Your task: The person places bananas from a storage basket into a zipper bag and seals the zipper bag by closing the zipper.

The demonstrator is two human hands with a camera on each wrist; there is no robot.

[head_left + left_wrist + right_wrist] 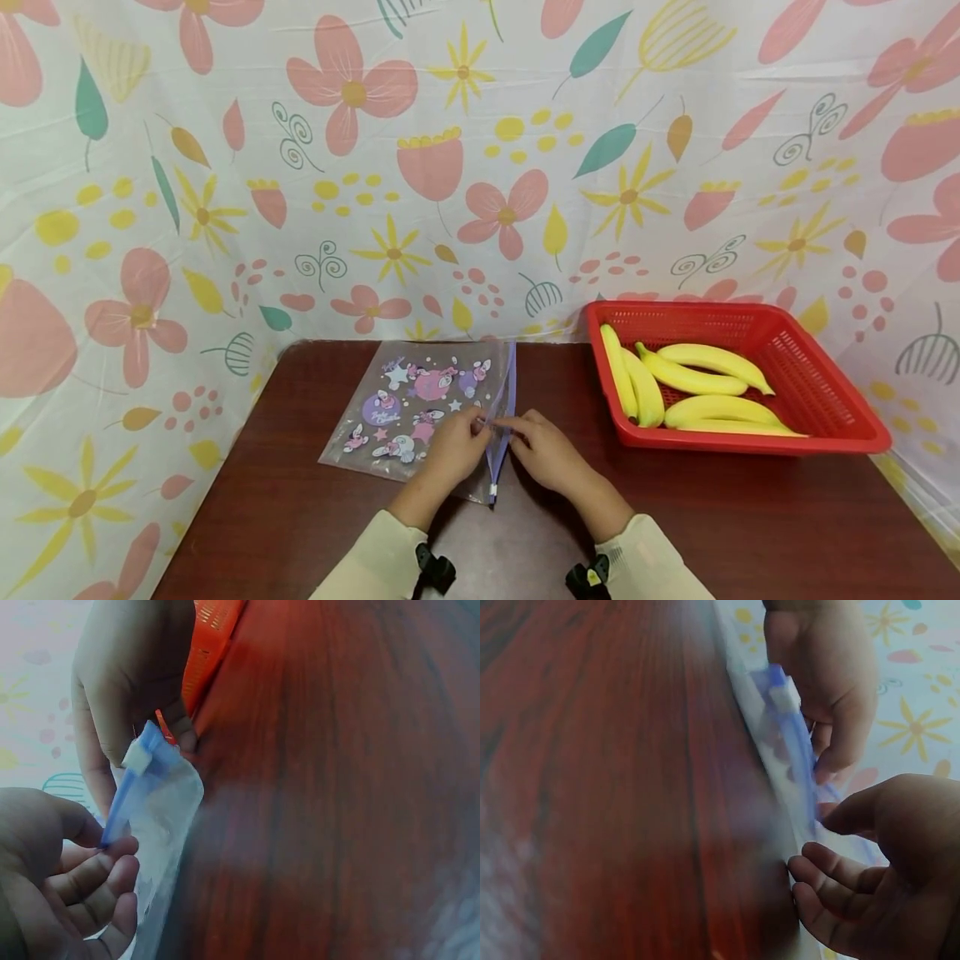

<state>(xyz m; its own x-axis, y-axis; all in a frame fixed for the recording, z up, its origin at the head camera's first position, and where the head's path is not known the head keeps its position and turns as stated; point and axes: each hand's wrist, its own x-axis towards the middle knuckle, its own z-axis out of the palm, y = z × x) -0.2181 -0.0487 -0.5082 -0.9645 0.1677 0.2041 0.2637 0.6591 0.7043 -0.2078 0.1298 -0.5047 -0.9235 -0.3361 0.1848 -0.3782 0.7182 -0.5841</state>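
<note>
On the dark wooden table (pixel 750 517), a clear zipper bag (pixel 420 400) printed with cartoon stickers is being held flat, its blue zip strip (pixel 501 417) facing the basket. The strip is being pinched by the left hand (pixel 453 446) and by the right hand (pixel 543 450), fingers of both curled onto it near its middle. Whether anything is being kept inside the bag cannot be told. Well apart to the right, several yellow bananas (pixel 690 383) are being held by a red mesh basket (pixel 825 383)

no legible text, zip bag (pixel 420 400) print unreadable
</note>
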